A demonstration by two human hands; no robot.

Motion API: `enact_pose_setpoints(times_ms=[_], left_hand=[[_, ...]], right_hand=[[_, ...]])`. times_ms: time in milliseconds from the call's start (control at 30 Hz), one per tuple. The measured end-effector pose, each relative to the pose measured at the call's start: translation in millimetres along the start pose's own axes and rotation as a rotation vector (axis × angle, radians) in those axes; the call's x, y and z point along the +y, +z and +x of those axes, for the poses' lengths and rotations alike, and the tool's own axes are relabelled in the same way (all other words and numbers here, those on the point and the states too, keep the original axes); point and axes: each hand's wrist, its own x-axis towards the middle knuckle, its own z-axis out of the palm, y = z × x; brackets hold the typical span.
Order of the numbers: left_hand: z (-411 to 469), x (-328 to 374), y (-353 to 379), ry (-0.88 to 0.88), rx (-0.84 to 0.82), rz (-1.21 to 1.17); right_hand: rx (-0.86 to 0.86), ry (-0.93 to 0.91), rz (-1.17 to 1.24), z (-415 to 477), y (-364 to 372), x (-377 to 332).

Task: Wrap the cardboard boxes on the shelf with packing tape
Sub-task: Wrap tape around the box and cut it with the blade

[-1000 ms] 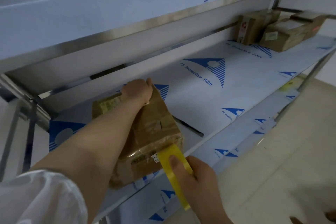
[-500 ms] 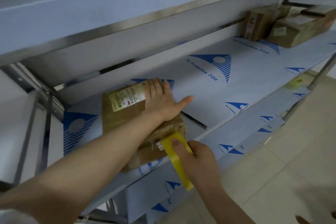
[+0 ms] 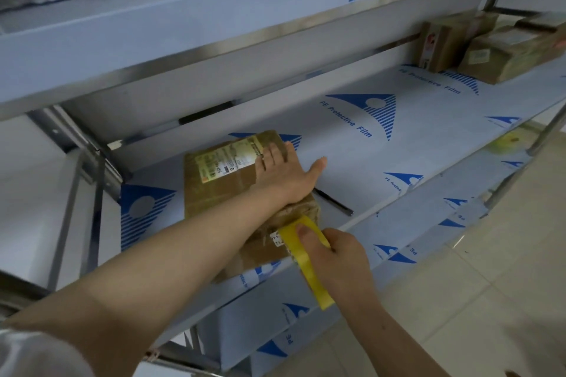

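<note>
Cardboard box (image 3: 220, 190) now lies flat at the front edge of the shelf (image 3: 367, 180); a second ago it was tipped up. Left hand (image 3: 284, 174) presses on top, fingers straight. Yellow tape roll (image 3: 318, 288) sits against the box's near end, gripped by right hand (image 3: 340, 260). Looks ready for the next pass.

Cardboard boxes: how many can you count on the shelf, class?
3: a box under the left hand, an upright box far right, a flat box beside it. More may hide behind those.
</note>
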Motion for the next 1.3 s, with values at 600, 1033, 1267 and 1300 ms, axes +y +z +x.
enact_pose_setpoints(times_ms=[600,1033,1267,1300], left_hand=[[92.7,-43.0,-21.0,-0.222,0.12,0.087],[12.1,-6.4,8.1,0.043,0.042,0.0],[-8.7,-10.0,-3.3,0.112,0.022,-0.078],[-15.5,-15.7,-7.1,0.15,-0.031,-0.11]], right_hand=[[0.025,0.046,-0.076,2.9,4.1,-6.6],[0.044,0.019,-0.047,9.2,7.0,-4.6],[0.041,-0.026,0.005,9.1,4.4,-0.4],[0.033,-0.032,0.015,9.2,2.8,0.2]])
